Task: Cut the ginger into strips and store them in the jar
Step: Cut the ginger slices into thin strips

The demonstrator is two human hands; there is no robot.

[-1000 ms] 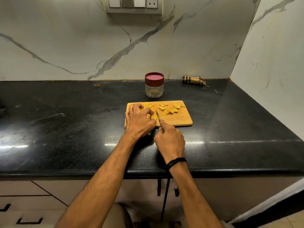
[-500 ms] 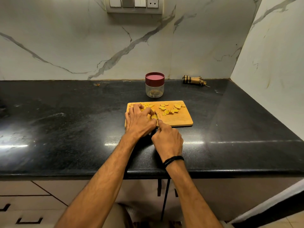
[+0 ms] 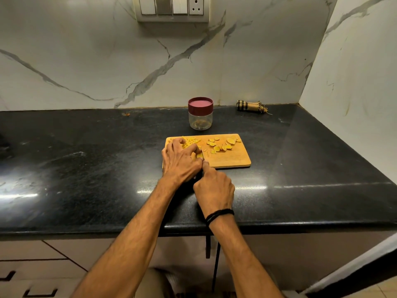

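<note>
Both hands are down at the wooden cutting board (image 3: 233,160), which lies flat on the black worktop (image 3: 86,160). The left hand (image 3: 181,163) covers the board's left part, fingers (image 3: 189,149) bent into a claw and holding down a ginger piece (image 3: 199,156), of which only a yellow edge peeks out. Just beside it, at the board's near edge, the right hand (image 3: 214,188) is clenched round the knife (image 3: 202,152), forefinger laid forward along the top. The handle is buried in the fist and just a sliver of blade shows between the two hands, right against the left knuckles. A black band (image 3: 219,215) circles the right wrist.

On the board's far left corner, past the left fingertips, sits a loose heap of thin ginger strips (image 3: 190,141). Across the board's far right part lie round ginger slices (image 3: 222,145), scattered and overlapping; the near right part is bare wood.

Behind the board, well apart from it, the clear jar (image 3: 200,120) stands upright with its maroon lid (image 3: 200,104) on. Whether the jar holds anything, I can't tell. Further back and right of the board, a rolled checked cloth (image 3: 250,106) lies against the marble wall, and a switch panel (image 3: 171,8) hangs high above.
</note>
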